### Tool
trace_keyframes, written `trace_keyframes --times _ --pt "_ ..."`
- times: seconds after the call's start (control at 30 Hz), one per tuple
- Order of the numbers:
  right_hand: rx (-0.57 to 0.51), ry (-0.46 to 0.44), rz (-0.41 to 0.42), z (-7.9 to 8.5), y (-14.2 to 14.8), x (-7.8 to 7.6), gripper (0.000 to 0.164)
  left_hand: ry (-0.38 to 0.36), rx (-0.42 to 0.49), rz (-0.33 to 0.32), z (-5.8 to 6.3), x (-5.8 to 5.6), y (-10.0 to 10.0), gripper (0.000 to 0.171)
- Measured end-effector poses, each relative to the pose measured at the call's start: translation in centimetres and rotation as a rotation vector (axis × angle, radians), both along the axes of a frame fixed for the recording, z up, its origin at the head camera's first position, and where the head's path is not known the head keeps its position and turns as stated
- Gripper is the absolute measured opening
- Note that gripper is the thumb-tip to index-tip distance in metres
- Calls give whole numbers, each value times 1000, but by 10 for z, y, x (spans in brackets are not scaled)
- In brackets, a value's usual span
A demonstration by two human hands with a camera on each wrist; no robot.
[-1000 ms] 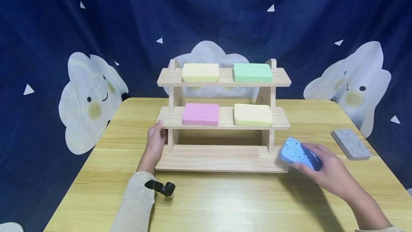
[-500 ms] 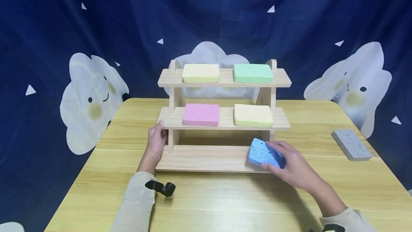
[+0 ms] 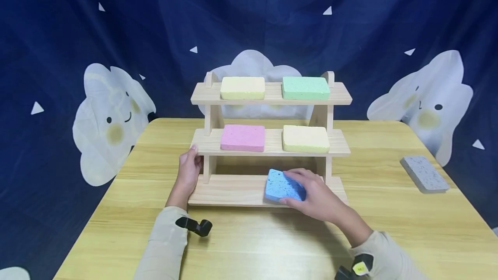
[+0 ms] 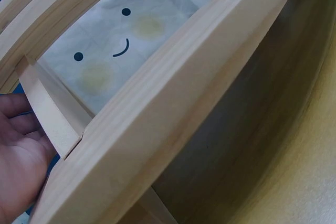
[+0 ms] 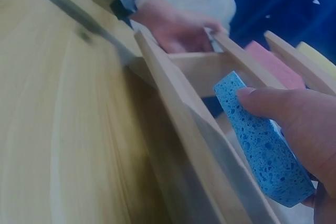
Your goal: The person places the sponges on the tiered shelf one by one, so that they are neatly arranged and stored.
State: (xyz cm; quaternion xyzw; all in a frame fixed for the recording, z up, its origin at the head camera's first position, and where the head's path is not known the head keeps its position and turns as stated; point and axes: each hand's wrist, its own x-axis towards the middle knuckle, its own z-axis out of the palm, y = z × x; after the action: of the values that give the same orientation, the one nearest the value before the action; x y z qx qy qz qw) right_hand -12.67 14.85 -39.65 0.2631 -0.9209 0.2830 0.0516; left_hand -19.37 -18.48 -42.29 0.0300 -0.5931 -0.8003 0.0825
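Note:
A blue sponge point(image 3: 281, 186) is pinched between the thumb and fingers of my right hand point(image 3: 317, 195), over the bottom step of a three-tier wooden shelf point(image 3: 229, 190). In the right wrist view the sponge point(image 5: 265, 145) shows its pitted edge, the thumb pressing on it. My left hand point(image 3: 188, 171) grips the left end of the middle tier, thumb on top. On that tier lie a pink sponge point(image 3: 243, 138) and a pale yellow sponge point(image 3: 305, 138). The top tier carries another pale yellow sponge point(image 3: 243, 88) and a green sponge point(image 3: 305, 88).
A grey sponge point(image 3: 425, 174) lies on the wooden table point(image 3: 249, 245) to the right of the shelf. Behind the table hangs a dark blue curtain point(image 3: 233, 12) with white clouds. Black camera straps point(image 3: 193, 226) sit on both sleeves.
My right hand has carried the blue sponge leftward, from beyond the right end of the bottom step to near its middle. The left hand has stayed on the shelf.

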Motion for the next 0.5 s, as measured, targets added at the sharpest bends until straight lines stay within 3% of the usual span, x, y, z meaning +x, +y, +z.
trace_keyframes --times 0.5 --pt "8 -74 102 -8 -58 -14 67 -9 -26 3 1 0 0 29"
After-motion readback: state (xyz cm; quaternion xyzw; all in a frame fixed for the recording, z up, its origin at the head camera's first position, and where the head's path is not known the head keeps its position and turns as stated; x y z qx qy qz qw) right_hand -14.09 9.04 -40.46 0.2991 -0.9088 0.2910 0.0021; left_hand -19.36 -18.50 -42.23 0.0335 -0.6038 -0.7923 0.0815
